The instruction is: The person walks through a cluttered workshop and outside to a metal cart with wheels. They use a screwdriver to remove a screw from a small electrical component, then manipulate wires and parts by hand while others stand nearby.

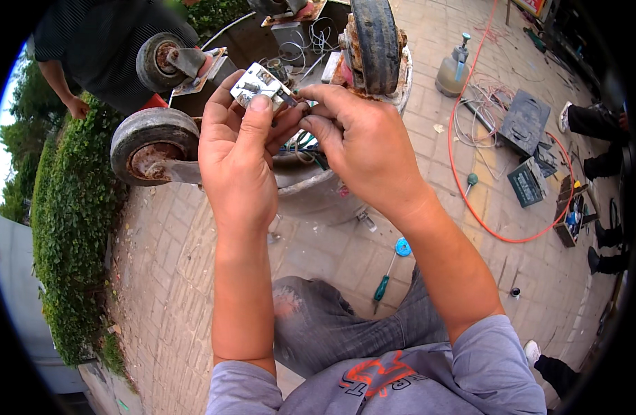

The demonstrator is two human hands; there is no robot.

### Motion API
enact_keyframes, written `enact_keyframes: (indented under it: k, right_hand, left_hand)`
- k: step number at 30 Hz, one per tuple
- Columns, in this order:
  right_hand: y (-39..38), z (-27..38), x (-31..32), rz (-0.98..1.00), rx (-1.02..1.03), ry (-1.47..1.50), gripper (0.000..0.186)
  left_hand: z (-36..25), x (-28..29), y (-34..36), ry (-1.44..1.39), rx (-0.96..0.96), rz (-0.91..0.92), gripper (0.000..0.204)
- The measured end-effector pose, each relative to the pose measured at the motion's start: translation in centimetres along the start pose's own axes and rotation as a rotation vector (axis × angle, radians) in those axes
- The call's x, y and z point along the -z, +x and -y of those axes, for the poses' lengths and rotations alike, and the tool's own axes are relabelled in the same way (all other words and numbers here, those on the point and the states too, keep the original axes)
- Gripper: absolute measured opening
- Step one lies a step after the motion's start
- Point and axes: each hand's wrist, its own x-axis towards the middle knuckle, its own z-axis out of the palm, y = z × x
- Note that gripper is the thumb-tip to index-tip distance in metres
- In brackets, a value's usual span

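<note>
My left hand (238, 169) grips a small silvery metal part (261, 84), a flat plate with a round knob or shaft on it, with the thumb pressed on its lower edge. Beside it my right hand (373, 142) is closed, thumb and forefinger pinched at the part's right end; what they hold is too small to make out. Both hands are raised over an upturned round whitish body (325, 197) fitted with rusty caster wheels, including a left one (155, 145) and an upper right one (377, 45). Thin coloured wires (305, 144) show behind my wrists.
On the paving lie a green-handled screwdriver (381, 288) and a blue ring-shaped item (402, 247). To the right are a spray bottle (451, 75), an orange hose (451, 159), a battery (528, 183) and a toolbox (562, 225). People stand upper left and right; a hedge (72, 228) borders the left.
</note>
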Motion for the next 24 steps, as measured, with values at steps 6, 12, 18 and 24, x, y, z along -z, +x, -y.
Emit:
enact_keyframes:
  k: [6, 12, 18, 24]
  right_hand:
    - [0.1, -0.5, 0.0, 0.013, 0.080, -0.141, 0.013]
    - [1.5, -0.5, 0.9, 0.296, 0.013, -0.192, 0.008]
    - [1.2, -1.2, 0.6, 0.178, 0.070, -0.393, 0.010]
    - [2.0, 0.9, 1.5, 0.455, -0.216, -0.536, 0.024]
  left_hand:
    - [0.1, -0.2, -0.1, -0.017, -0.037, 0.004, 0.040]
    - [0.3, 0.4, -0.3, 0.016, -0.072, 0.015, 0.043]
    - [0.8, -0.2, 0.1, 0.013, -0.104, 0.004, 0.040]
    - [0.9, -0.5, -0.1, 0.066, -0.120, 0.004, 0.042]
